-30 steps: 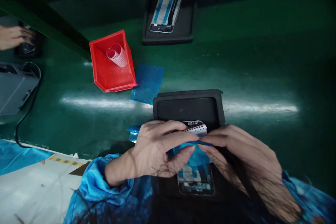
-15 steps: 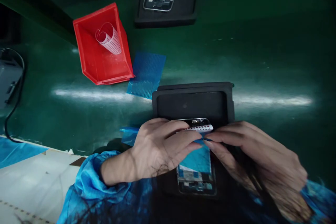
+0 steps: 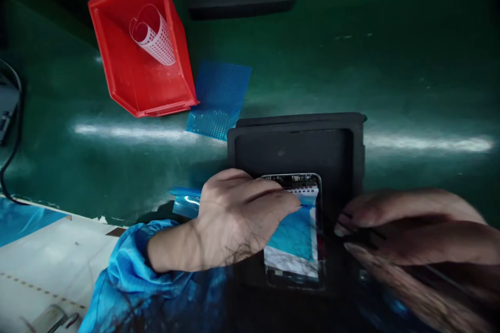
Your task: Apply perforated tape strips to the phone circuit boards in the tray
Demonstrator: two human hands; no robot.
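Film point(image 3: 295, 237), blue with a paler near end, is seen in the head view laid along an open phone frame point(image 3: 291, 280), which is placed at the near part of a black tray point(image 3: 292, 153). At the film's far end a dotted white strip point(image 3: 307, 190) is shown, just short of exposed circuitry. The film's left part is covered by the left hand point(image 3: 238, 213), whose fingers are curled together, with a fingertip brought to a dark blue fold; the thumb is hidden, so whether the film is pinched or merely pressed cannot be told. The right hand point(image 3: 406, 239) is held apart from the frame, to its right and blurred, with thumb and forefinger slightly parted and nothing made out between them.

The film is judged light, limp and easily creased, perhaps clingy, and is best taken by an edge or by the fold. The frame is probably stiff but thin, with delicate parts bared, and is best gripped by its outer rims.

Farther left, a rolled dotted sheet point(image 3: 156, 39) is contained in a red bin point(image 3: 135, 91); a blue perforated sheet point(image 3: 221, 96) is laid by the bin's right side.
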